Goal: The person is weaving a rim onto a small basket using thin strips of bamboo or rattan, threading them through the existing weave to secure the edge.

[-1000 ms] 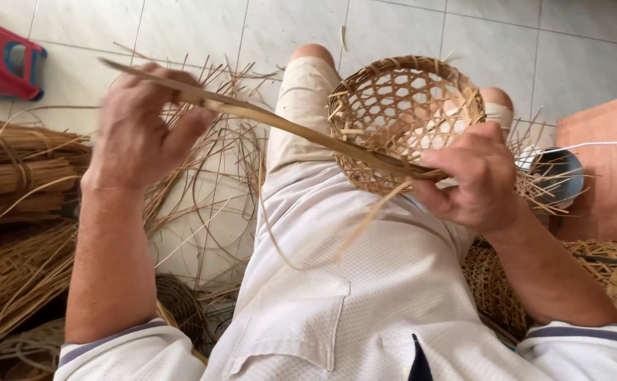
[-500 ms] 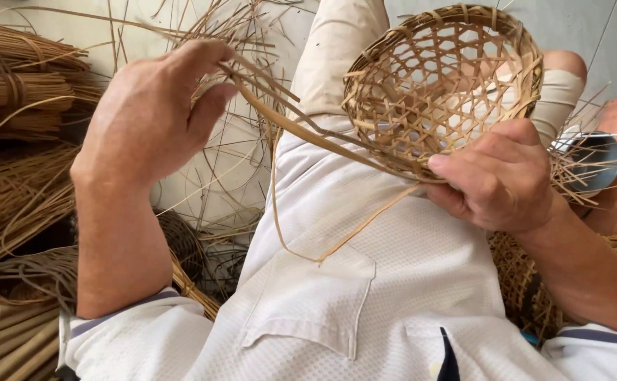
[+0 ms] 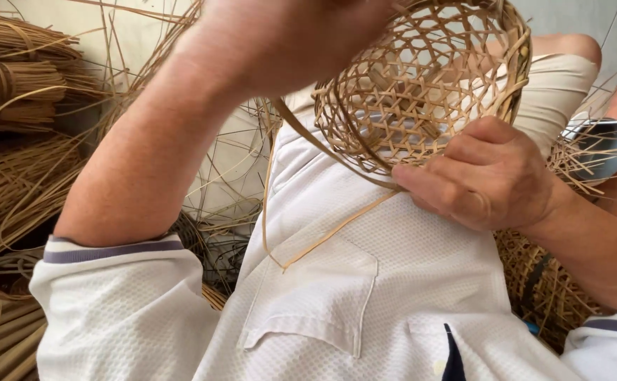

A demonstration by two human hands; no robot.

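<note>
A small open-weave bamboo basket (image 3: 421, 92) rests on my lap, its mouth turned toward me. My right hand (image 3: 485, 176) pinches the basket's lower rim together with a thin bamboo strip (image 3: 308, 141). The strip runs from the rim up to my left hand (image 3: 287, 35), which is raised near the top edge of the view, fingers mostly cut off. A loose end of strip (image 3: 322, 240) hangs over my white shirt.
Bundles of bamboo strips (image 3: 12, 92) lie stacked at the left, with loose strands (image 3: 224, 183) spread over the tiled floor. Another woven basket (image 3: 541, 282) sits under my right forearm. A grey round object (image 3: 601, 148) lies at the right.
My left hand has risen and moved right toward the basket's top, pulling the strip with it. The basket appears larger and closer. My right hand keeps its grip on the rim.
</note>
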